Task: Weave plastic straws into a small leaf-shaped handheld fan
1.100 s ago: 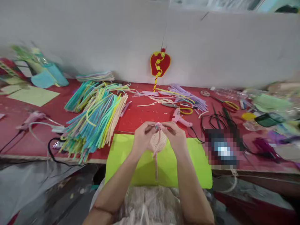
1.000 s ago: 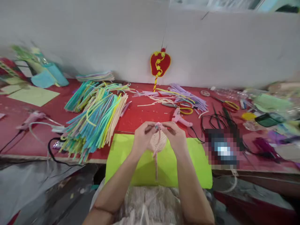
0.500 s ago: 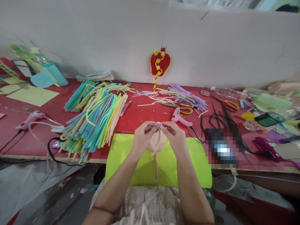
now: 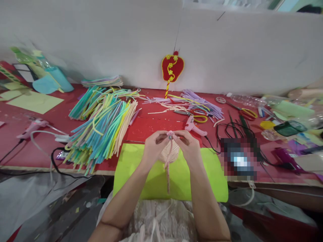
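My left hand (image 4: 154, 146) and my right hand (image 4: 187, 144) meet at the middle, thumbs and forefingers pinching a small pink pipe-cleaner flower (image 4: 170, 133) from both sides. A tiny grey, shiny spot shows at its centre; what it is I cannot make out. Just below the fingers is a pale peach fan-shaped piece (image 4: 166, 155) made of rows of pipe cleaner, partly hidden by the hands. A pink pipe-cleaner strand runs down over it, and a fuzzy pink stem (image 4: 168, 179) extends toward me over the lime-green mat (image 4: 207, 178).
Bundled pastel pipe cleaners (image 4: 101, 127) cover the left. Behind my right hand lies a pink glue gun (image 4: 194, 127) near scissors (image 4: 200, 118) and purple pipe cleaners (image 4: 202, 102). A red fan (image 4: 173, 68) stands against the wall. Another glue gun (image 4: 32, 128) with cords lies far left.
The small pink flower has turned slightly between my fingertips, so more of its petals and grey centre show. Both hands stay in almost the same place.
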{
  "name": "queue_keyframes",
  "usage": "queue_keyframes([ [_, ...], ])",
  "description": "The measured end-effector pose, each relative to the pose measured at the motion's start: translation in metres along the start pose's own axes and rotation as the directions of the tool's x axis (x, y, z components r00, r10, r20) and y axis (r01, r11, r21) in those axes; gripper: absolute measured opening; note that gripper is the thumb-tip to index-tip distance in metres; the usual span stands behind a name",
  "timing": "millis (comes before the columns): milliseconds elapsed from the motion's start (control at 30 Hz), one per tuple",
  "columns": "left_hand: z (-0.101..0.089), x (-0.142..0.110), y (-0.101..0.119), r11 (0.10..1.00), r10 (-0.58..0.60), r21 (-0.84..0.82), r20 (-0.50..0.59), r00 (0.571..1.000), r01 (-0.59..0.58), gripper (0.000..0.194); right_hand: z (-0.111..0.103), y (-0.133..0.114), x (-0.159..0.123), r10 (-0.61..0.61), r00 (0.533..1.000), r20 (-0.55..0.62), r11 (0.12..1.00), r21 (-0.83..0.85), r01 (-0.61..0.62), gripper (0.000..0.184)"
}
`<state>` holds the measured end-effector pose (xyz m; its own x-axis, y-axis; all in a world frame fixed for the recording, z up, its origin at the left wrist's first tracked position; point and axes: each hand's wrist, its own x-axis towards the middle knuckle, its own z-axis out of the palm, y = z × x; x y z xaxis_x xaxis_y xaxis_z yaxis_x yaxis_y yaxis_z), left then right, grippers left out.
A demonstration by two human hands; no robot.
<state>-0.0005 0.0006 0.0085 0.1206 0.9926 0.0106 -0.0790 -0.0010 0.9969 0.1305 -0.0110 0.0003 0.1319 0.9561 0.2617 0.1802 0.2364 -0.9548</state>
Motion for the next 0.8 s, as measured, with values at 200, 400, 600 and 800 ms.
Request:
queue_keyframes([
  [200,0.000,0.002,-0.002,1.000,-0.010,-0.013,-0.005,1.000,0.010,0.018,0.000,0.003,0.001,0.000,1.000,-0.007,1.000,-0.003,0.000,0.016],
  [400,0.001,0.003,-0.003,0.999,-0.019,-0.030,-0.009,1.000,0.018,0.018,0.000,0.004,0.002,0.000,1.000,-0.017,1.000,0.001,0.000,0.018],
  [600,0.001,0.002,-0.003,1.000,-0.012,-0.019,-0.015,1.000,0.011,0.017,0.003,0.000,0.000,0.012,1.000,-0.013,1.000,-0.019,-0.012,0.020],
  [800,-0.004,0.007,-0.008,0.996,-0.023,-0.086,-0.066,0.998,0.018,0.019,-0.026,0.014,0.014,0.041,0.996,-0.079,0.988,-0.144,-0.052,0.030],
])
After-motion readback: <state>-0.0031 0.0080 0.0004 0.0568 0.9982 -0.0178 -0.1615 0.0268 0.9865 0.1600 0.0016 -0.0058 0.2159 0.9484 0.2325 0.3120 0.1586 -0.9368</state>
